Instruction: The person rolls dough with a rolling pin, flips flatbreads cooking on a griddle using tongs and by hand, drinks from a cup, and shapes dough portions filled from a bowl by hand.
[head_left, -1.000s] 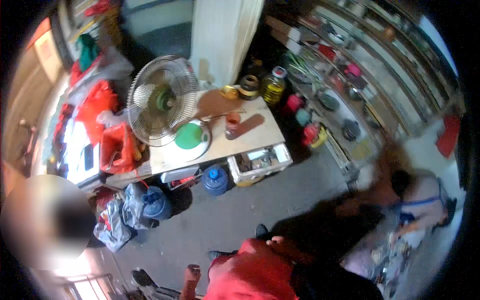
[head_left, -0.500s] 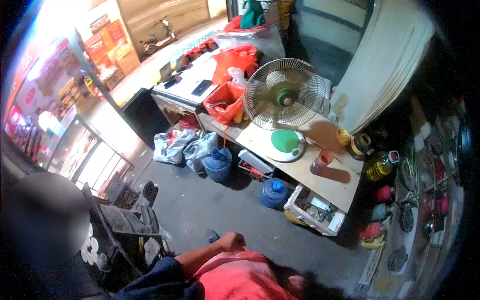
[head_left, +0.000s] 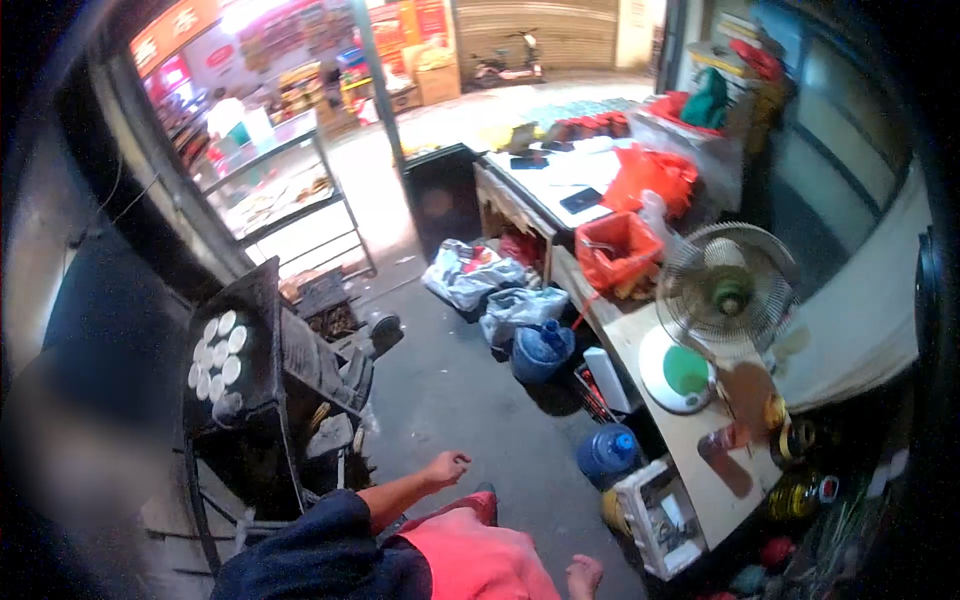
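Observation:
My left hand (head_left: pixel 447 470) hangs over the floor in front of me, its fingers loosely bent and a little apart, with nothing in it. My right hand (head_left: pixel 583 575) is low in the view, beside the red apron (head_left: pixel 480 555). Its fingers are slightly curled and hold nothing that I can see. Neither hand touches an object. Nearest the right hand is an open drawer-like box (head_left: pixel 655 515) with small items inside. To the left stands a black stove-like stand (head_left: pixel 285 430) with several round white pieces (head_left: pixel 217 352) on top.
A worktable (head_left: pixel 700 470) on the right bears a fan (head_left: pixel 728 285), a white-and-green scale (head_left: pixel 678 370) and a reddish cup (head_left: pixel 722 440). Blue water jugs (head_left: pixel 608 450) and plastic bags (head_left: pixel 472 272) stand along its foot. Grey floor (head_left: pixel 440 380) runs toward the bright doorway.
My view has swung left, so the table and fan sit further right and the stove-like stand shows fully. My left hand has loosened from a fist; my right hand shows more clearly.

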